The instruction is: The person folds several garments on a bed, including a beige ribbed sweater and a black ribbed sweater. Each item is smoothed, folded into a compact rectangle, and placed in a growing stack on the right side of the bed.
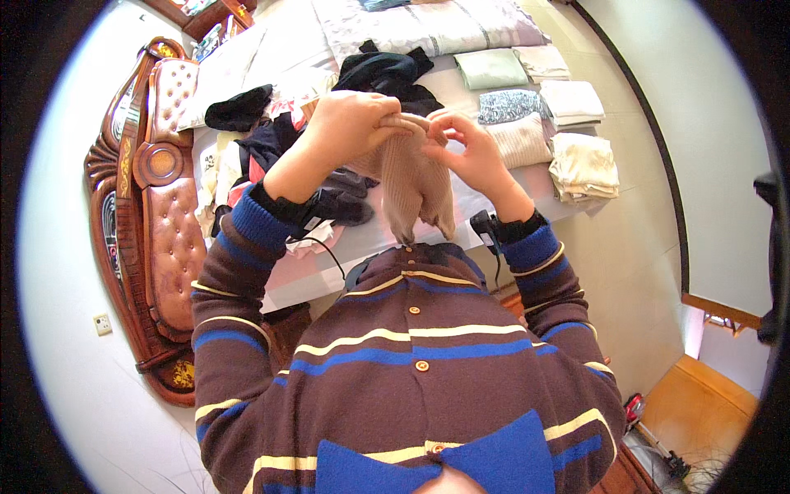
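Observation:
A beige ribbed knit garment hangs from my two hands above the near edge of the bed, two tapering ends pointing down toward me. My left hand is closed on its upper edge, thumb and fingers pinching the fabric. At the other end of that edge, my right hand pinches the cloth between thumb and fingers. Behind my hands lies a black garment. Left of the hanging knit is a loose heap of dark clothes, partly hidden by my left forearm.
Folded piles line the bed's right side: a pale green cloth, a blue-grey speckled knit, a beige knit, white cloths and cream cloths. A brown tufted headboard stands left. A patterned quilt covers the far side.

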A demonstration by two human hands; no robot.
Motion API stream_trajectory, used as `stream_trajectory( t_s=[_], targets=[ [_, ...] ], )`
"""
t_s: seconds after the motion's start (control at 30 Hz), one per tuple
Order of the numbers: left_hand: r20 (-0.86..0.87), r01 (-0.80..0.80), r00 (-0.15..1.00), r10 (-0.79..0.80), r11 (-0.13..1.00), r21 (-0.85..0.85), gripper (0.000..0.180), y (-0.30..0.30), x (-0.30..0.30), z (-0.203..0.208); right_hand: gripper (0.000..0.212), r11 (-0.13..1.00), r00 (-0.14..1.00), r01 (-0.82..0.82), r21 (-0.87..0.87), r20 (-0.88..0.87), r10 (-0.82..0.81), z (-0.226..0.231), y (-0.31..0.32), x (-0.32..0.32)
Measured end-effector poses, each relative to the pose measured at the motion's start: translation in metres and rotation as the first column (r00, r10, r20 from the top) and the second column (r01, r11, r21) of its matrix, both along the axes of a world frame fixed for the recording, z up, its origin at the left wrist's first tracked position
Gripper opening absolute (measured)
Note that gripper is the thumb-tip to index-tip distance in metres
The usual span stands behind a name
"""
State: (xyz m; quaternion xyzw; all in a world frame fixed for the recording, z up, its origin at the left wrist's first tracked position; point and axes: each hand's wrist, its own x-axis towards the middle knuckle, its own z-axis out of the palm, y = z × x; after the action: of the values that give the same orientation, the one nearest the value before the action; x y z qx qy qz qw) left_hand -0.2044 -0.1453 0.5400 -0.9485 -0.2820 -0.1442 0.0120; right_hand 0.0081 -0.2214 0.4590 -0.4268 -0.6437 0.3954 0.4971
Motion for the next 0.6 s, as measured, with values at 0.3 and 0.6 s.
stream_trajectory(
  t_s=[0.3, 0.6],
  targets=[
    [-0.016, -0.041, 0.999, 0.038, 0.978, -0.205, 0.028, -0.022, 0.012, 0.046, 0.025, 0.991, 0.988, 0.051, 0.124, 0.14, -0.069, -0.103, -0.037, 0.002],
    [0.127, -0.126, 0.978, 0.166, 0.953, -0.276, 0.025, -0.009, -0.009, 0.115, 0.038, 0.982, 0.962, 0.102, 0.158, 0.237, -0.138, -0.152, -0.009, -0.005]
  ],
)
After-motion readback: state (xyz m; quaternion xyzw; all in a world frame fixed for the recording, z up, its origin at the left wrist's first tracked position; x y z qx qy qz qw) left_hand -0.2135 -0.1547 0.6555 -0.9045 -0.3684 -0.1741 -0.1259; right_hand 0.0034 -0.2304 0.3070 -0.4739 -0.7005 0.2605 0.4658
